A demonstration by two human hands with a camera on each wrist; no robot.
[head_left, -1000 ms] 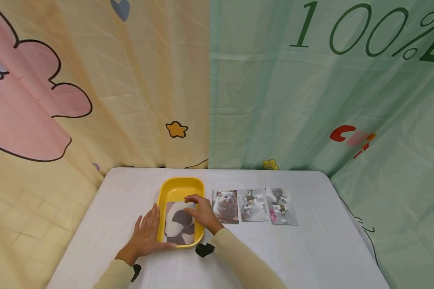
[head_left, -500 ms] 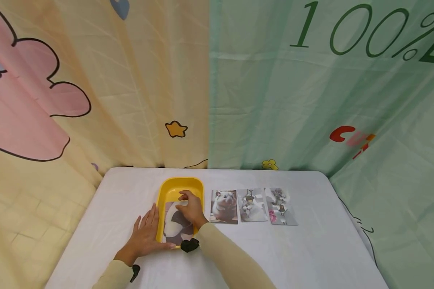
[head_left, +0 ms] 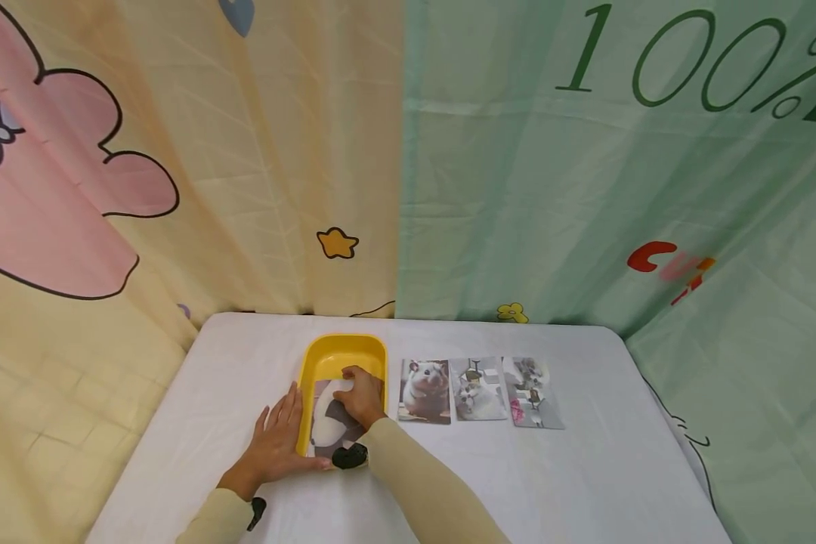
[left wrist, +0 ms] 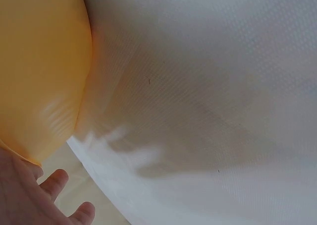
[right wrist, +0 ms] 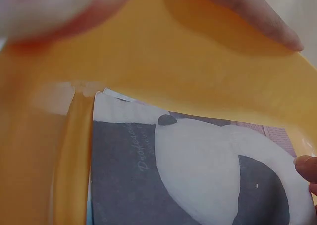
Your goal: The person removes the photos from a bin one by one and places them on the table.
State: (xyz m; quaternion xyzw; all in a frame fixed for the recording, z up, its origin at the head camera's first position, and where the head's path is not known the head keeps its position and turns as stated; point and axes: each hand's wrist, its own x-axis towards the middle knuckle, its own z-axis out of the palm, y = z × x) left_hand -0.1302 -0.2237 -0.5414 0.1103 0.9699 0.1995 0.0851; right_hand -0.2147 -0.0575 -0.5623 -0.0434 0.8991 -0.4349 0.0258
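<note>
A yellow tray (head_left: 343,338) stands on the white table, with a stack of picture cards lying in its near part. The top card (right wrist: 198,160) shows large black, white and grey shapes. My left hand (head_left: 268,446) lies spread along the tray's left side, its thumb at the near rim. In the left wrist view, its fingers (left wrist: 54,185) extend past the tray's wall. Inside the tray, my right hand (head_left: 365,398) bends over the cards, thumb and forefinger at the top card's far edge. I cannot tell whether they pinch it.
To the tray's right lie three cards in a row: one with a white furry rodent (head_left: 425,391), a greyish one (head_left: 479,389) and another with a pink spot (head_left: 532,393). A printed curtain (head_left: 489,189) hangs behind the table (head_left: 585,483).
My right hand has shifted left from the tray's right rim to over the cards, then slightly back toward me. The left hand keeps its place, and the card row lies as before.
</note>
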